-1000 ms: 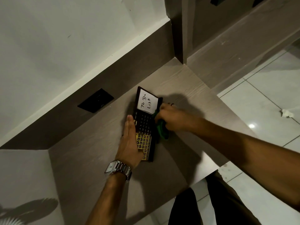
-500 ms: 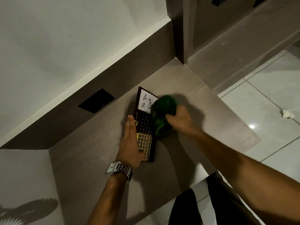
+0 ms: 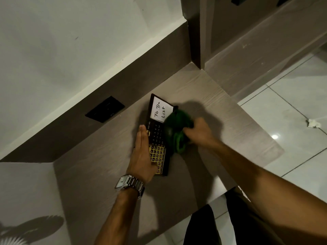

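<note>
A long black calendar board (image 3: 157,135) lies flat on the wooden desk (image 3: 203,96). It carries a white "To Do List" card at its far end and a yellow date grid near me. My left hand (image 3: 144,152), wearing a metal watch, lies flat with straight fingers on the board's left edge. My right hand (image 3: 199,132) grips a bunched green cloth (image 3: 177,129) that sits against the board's right side, over part of the card's corner.
A black wall socket (image 3: 104,109) sits on the brown back panel. A vertical partition (image 3: 195,30) closes the desk's far corner. The desk's right edge drops to a tiled floor, where a crumpled white scrap (image 3: 313,123) lies. My dark trousers (image 3: 203,225) show below.
My right hand has carried the green cloth from the board's middle right edge up toward the white card, with the cloth more spread. My left hand has stayed flat on the board.
</note>
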`<state>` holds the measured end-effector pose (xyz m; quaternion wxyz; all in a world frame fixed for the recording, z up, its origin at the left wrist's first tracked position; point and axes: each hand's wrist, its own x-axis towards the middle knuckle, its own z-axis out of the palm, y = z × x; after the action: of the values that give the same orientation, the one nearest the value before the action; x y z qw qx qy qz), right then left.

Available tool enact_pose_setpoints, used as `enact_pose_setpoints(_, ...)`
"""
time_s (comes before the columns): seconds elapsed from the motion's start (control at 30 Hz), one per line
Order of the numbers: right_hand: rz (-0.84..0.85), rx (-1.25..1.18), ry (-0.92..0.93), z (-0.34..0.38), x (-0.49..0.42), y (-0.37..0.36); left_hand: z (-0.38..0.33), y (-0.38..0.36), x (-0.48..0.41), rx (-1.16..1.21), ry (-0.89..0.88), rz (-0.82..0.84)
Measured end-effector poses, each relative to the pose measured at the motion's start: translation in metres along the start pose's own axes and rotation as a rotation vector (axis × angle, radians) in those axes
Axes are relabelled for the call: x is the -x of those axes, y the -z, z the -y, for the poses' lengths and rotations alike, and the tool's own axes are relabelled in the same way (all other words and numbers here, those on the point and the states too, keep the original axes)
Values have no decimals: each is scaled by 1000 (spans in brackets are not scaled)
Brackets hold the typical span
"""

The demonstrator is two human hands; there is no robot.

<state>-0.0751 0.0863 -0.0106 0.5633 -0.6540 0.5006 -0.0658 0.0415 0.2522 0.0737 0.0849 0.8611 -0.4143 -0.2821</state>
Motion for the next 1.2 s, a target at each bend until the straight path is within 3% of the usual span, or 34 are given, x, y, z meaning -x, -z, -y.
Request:
enact_pose_setpoints(0.1,-242,-237,27,22,-27,16,1,-1,-1,0,-4,-7)
enact_pose_setpoints(0.2,-194,-81,24,12,-11,-5,2,-2,-2,1,-8,-8)
enact_pose_setpoints(0.27,-55,85,28,-9,23,-27,3,-2,-2,7,-9,-16)
enact_pose_setpoints(0.37,126,148,63,-23,50,-34,2,-3,-1,25,-9,-29)
enact_pose_setpoints(0.57,-134,61,57,15,-7,-4,1,-1,-1,0,1,-10)
enact_pose_setpoints(0.77,318,274,95,-25,65,-38,0,-2,-2,24,7,-26)
enact_pose_setpoints(0.83,222,252,94,-15,45,-24,1,-2,-2,14,-1,-22)
enact_pose_setpoints(0.93,-85,121,87,8,5,-2,4,-3,-3,-11,2,-13)
enact_pose_setpoints(1.0,-148,113,100,8,5,-6,5,-3,-2,-14,-5,-17)
enact_pose_setpoints(1.1,96,296,145,-12,41,-28,5,-4,-3,0,-19,-37)
enact_pose_setpoints(1.2,209,182,213,-14,53,-20,3,-3,-2,12,-18,-38)
